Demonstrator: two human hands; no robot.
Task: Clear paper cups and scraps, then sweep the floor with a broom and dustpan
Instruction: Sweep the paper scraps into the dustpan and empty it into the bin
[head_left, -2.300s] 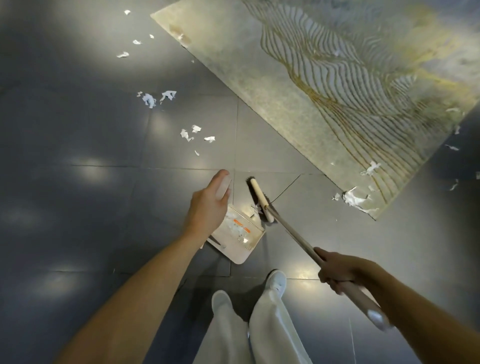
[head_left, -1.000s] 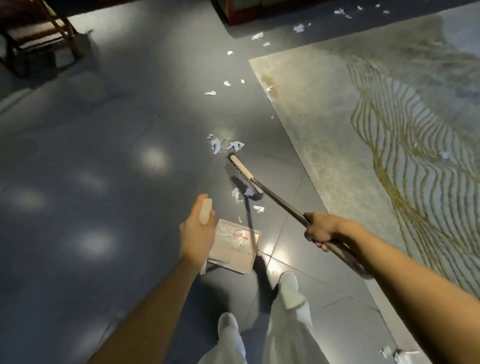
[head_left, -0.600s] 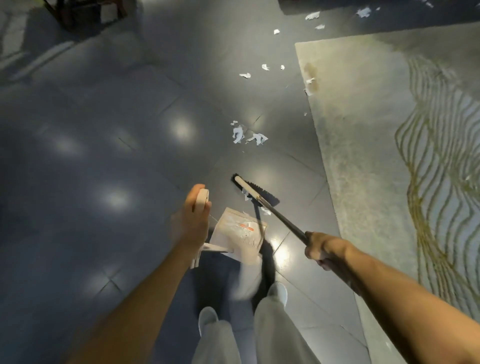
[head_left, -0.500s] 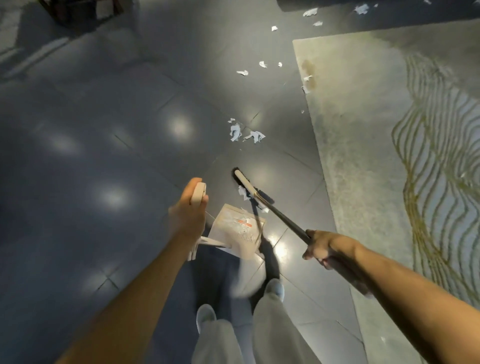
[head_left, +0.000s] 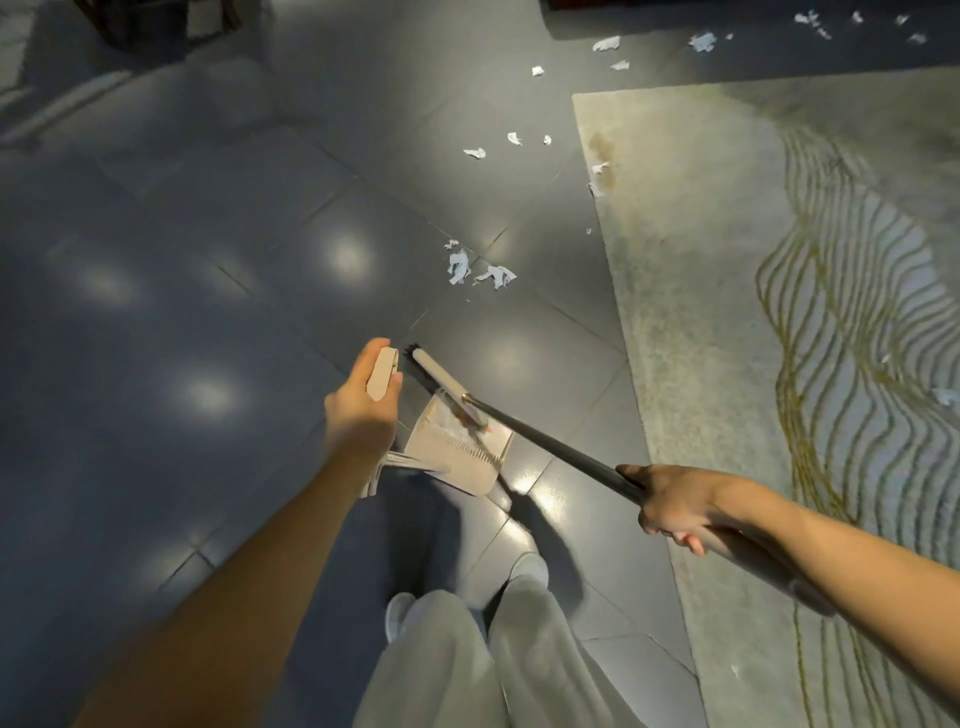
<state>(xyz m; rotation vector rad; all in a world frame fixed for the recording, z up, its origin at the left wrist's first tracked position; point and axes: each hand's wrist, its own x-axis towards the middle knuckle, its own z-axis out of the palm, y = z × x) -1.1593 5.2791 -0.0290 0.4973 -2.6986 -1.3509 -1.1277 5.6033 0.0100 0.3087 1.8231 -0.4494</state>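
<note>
Head view: sweeping part done, gripping dustpan (head_left: 457, 454) in left hand (head_left: 358, 415) and broom (head_left: 545, 441) in right hand (head_left: 675, 504), scraps (head_left: 460, 267) outstanding at twelve o'clock.

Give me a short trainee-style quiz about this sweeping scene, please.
1. True or false: the right hand grips the shaft of the broom.
2. The left hand holds: A the handle of the dustpan, B a paper cup, C nothing?
3. Fill in: the nearest paper scraps lie on the ___, not the rug.
Key: 1 true; 2 A; 3 floor.
</note>
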